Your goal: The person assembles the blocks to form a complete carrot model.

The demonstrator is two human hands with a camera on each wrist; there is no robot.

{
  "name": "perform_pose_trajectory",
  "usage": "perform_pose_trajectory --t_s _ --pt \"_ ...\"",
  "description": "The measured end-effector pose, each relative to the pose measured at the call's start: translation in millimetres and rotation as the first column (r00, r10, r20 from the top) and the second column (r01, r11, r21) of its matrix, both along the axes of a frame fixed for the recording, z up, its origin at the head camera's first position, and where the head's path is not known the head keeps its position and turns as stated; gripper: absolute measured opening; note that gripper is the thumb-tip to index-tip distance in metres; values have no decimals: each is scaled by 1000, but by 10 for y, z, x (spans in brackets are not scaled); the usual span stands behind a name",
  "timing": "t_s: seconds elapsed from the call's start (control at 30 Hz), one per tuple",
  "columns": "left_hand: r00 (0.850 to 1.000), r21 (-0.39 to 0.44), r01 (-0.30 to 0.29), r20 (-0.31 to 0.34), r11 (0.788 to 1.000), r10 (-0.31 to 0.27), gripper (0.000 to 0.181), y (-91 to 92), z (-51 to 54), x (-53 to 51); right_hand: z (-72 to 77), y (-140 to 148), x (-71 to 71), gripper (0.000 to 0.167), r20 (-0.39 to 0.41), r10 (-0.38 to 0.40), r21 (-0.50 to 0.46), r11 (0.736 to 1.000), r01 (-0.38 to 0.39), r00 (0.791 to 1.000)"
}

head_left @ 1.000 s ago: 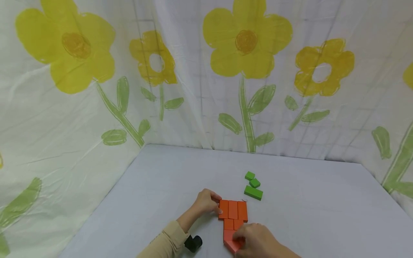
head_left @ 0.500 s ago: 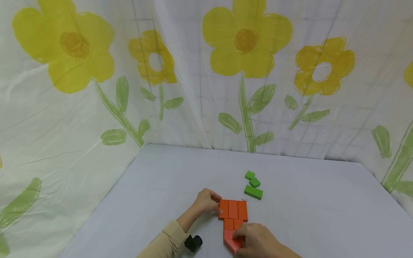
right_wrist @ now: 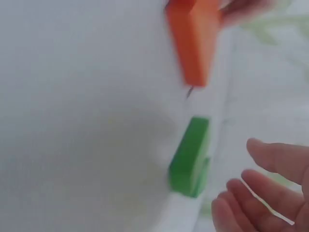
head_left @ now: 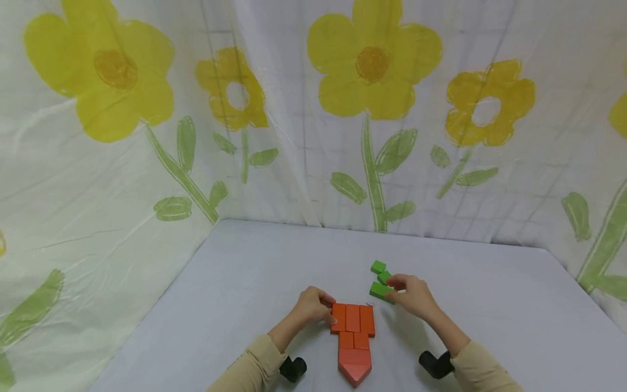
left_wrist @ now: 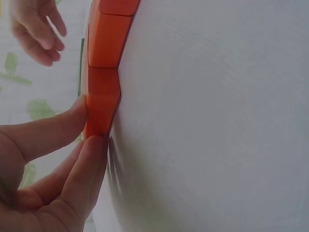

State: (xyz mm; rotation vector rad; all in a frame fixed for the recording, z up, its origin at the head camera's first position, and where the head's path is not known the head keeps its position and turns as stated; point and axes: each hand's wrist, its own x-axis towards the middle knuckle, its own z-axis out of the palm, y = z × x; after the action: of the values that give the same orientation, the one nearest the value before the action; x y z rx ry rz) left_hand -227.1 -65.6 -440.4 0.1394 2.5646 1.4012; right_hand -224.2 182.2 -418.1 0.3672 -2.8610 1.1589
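Note:
Flat blocks lie joined in an arrow-like shape on the table: three long orange blocks (head_left: pixel 352 318) side by side, two short orange blocks (head_left: pixel 354 341) and a light red pointed end (head_left: pixel 355 373) nearest me. My left hand (head_left: pixel 311 306) pinches the far left corner of the leftmost orange block (left_wrist: pixel 104 96) between thumb and fingertips. Over the long green block (head_left: pixel 379 289) hovers my right hand (head_left: pixel 415 296), fingers loosely bent and spread. In the right wrist view, nothing is between its fingers, and the green block (right_wrist: pixel 188 159) lies just apart from them.
Two small green blocks, one in the middle (head_left: pixel 384 276) and one farther back (head_left: pixel 378 267), lie beyond the long one. A black wrist device (head_left: pixel 294 369) sits under each forearm. A flower-printed curtain (head_left: pixel 294 109) hangs behind the white table (head_left: pixel 245 272).
My right hand has left the light red pointed end and moved forward and right to the green blocks. My left hand stays at the orange block.

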Motion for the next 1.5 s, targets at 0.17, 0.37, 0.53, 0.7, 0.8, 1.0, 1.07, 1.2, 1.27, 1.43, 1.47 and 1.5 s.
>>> perform_pose_trajectory --t_s 0.17,0.37,0.53,0.7,0.8,1.0,1.07,1.2,1.27,1.43,1.47,1.5 --pt "1000 -1 -5 7 1000 5 33 -2 4 3 -107 92 -178 34 -5 -47 114 992 47 999" --pt "1000 -1 -3 -3 1000 3 33 -3 15 7 -162 84 -241 33 -19 -34 143 989 36 999" --pt "1000 0 0 -4 1000 0 33 1 25 9 -179 60 -266 33 -13 7 203 979 -4 1000" --pt "1000 -9 -4 -7 1000 4 33 8 22 6 -184 47 -298 32 -13 25 249 968 -21 1000" --pt "1000 -17 -8 -5 1000 8 33 8 20 3 -176 20 -327 33 -14 33 226 974 -29 999" --pt "1000 -26 -21 17 999 21 32 13 22 2 -157 -127 -405 33 -13 86 172 982 -83 996" --pt "999 -26 -24 21 999 25 32 11 25 -1 -156 -199 -422 32 0 104 164 981 -103 995" --pt "1000 -22 -24 18 999 24 32 5 6 -13 -175 -332 -428 33 28 123 148 981 -126 992" --pt "1000 -19 -20 15 1000 21 32 4 -5 -16 -182 -384 -423 33 42 123 145 981 -128 992" --pt "1000 -10 -11 12 1000 11 31 2 -10 -16 -164 -469 -418 30 78 93 148 984 -104 993" --pt "1000 -8 -11 10 1000 11 31 1 -9 -16 -158 -481 -420 28 87 88 146 984 -100 992" --pt "1000 -8 -12 10 1000 12 31 -1 -5 -14 -150 -492 -422 26 94 84 144 985 -97 992"
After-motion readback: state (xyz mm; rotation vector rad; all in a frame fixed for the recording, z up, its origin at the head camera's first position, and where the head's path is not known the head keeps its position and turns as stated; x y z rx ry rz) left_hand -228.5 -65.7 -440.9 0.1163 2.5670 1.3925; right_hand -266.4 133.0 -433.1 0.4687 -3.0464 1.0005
